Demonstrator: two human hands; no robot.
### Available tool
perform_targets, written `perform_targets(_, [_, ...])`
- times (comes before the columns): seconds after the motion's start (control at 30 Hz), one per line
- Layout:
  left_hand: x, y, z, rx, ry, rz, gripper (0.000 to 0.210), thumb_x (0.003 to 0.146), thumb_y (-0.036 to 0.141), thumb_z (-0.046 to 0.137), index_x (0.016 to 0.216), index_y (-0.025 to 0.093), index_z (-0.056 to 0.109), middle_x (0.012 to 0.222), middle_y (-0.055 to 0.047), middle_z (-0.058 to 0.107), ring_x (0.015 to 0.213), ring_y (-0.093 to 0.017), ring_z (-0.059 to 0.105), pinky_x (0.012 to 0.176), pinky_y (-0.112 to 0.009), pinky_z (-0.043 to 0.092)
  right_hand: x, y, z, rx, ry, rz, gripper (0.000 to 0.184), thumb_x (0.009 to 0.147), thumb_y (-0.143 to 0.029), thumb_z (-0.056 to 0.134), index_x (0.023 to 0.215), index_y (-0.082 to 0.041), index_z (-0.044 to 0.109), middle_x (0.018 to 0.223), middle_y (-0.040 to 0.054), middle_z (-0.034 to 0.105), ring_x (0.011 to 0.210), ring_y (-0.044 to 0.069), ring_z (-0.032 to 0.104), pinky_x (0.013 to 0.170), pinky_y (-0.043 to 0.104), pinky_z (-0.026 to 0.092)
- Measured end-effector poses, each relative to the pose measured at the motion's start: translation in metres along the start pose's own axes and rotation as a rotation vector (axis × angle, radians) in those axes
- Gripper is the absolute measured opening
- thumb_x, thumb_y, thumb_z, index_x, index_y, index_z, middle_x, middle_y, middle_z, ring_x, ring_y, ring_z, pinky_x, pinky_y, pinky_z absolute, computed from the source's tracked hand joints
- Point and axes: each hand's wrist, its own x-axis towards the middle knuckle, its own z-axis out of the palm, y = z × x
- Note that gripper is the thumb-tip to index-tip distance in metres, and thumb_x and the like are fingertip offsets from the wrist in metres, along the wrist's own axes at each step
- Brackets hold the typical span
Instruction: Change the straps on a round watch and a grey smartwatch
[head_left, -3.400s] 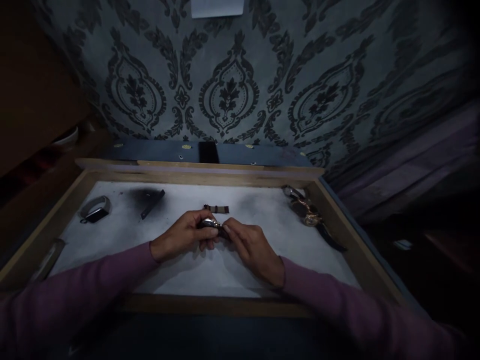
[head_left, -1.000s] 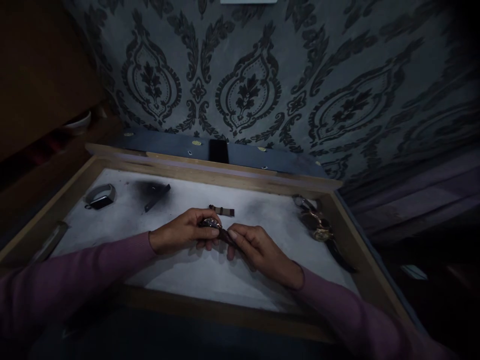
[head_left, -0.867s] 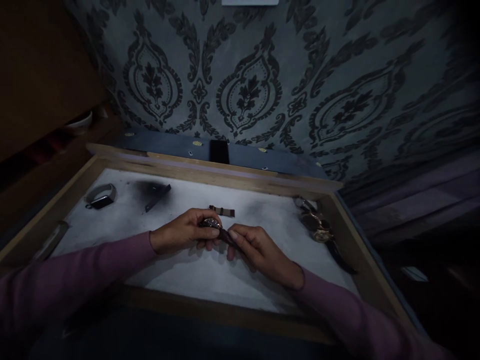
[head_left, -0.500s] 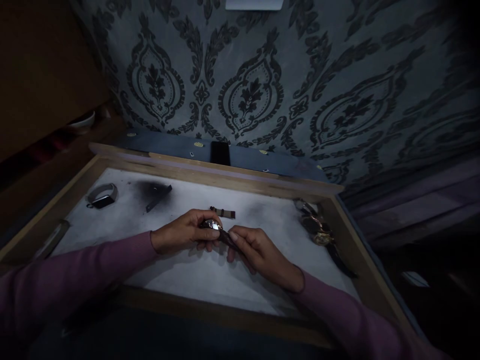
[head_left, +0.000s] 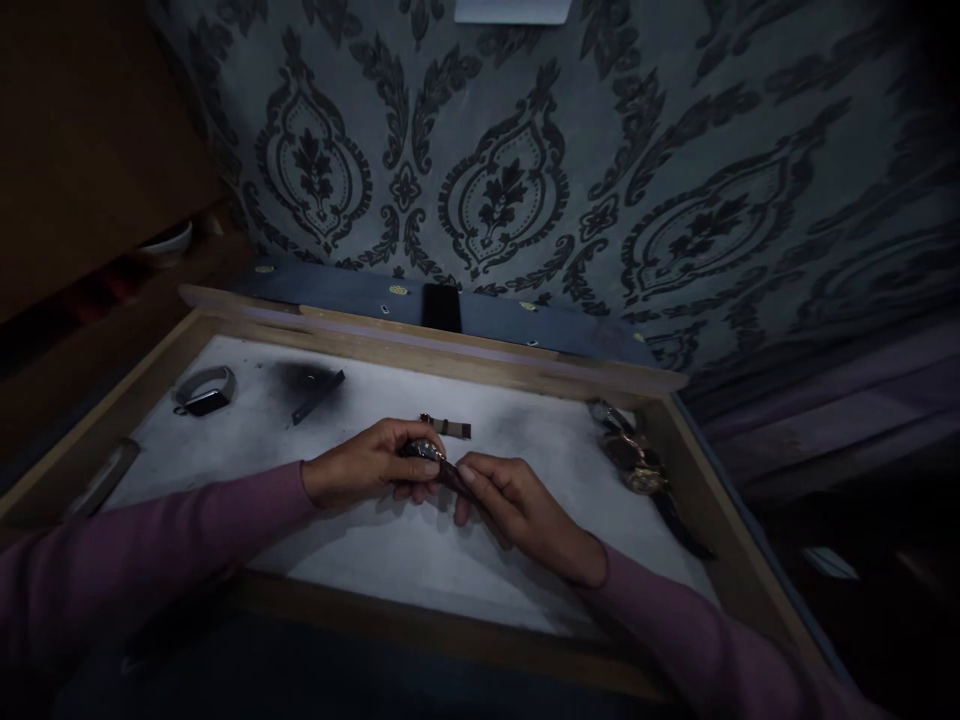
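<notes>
Over the middle of the wooden tray [head_left: 442,612], both hands grip one wristwatch [head_left: 422,449] with a dark brown strap. My left hand [head_left: 375,462] is closed around its round case, thumb at the near edge. Between the thumb and fingers of my right hand [head_left: 517,505] is the strap [head_left: 456,479], partly covered. Just beyond my left fingers, a short loose strap piece [head_left: 451,429] with a pale underside lies on the white lining.
Left in the tray are a square smartwatch [head_left: 205,397] and a dark flat strip [head_left: 318,396]. Several watches [head_left: 643,476] lie along the right side. Behind the tray's back rim, a black phone-like object [head_left: 441,307] rests on blue cloth near a patterned wall [head_left: 502,200].
The bright reflection on the watch's glass has gone, so the watch has tilted slightly. Both hands keep nearly the same place and grip.
</notes>
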Motion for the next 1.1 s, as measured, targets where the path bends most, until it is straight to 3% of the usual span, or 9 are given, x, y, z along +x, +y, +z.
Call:
perform_targets(0.4, [-0.0003,-0.0008,-0.0006,-0.011,-0.021,-0.021,0.016,0.081,0.025,0.068,0.087,0.012,0.06,0.068,0.0,0.062,0.056,-0.008,0.053,0.048,-0.019,0.033,-0.0007,-0.0036,-0.0017,-0.136,0.0,-0.049,0.044,0.1,-0.047,0.037,0.075,-0.016,0.056,0.06,-0.0012,0.06,0.034,0.005,0.04,0.036,0.017,0.032])
perform_targets(0.63, [0.0002,-0.001,-0.0032,0.025,-0.031,-0.041,0.02,0.079,0.028,0.07,0.088,0.013,0.061,0.07,-0.001,0.064,0.059,-0.009,0.055,0.05,-0.02,0.034,-0.0026,-0.0016,-0.001,-0.421,0.093,-0.234,0.036,0.102,-0.031,0.037,0.076,-0.017,0.057,0.064,0.0012,0.065,0.055,0.011,0.06,0.056,0.021,0.043])
perform_targets(1.1, [0.0024,-0.0056,-0.0055,0.068,-0.046,0.012,0.019,0.08,0.029,0.069,0.086,0.014,0.059,0.071,-0.001,0.063,0.06,-0.009,0.057,0.048,-0.019,0.036,-0.004,0.0028,0.0014,-0.468,0.115,-0.243,0.029,0.101,-0.025,0.037,0.078,-0.019,0.054,0.065,0.0012,0.066,0.055,0.012,0.061,0.055,0.022,0.044])
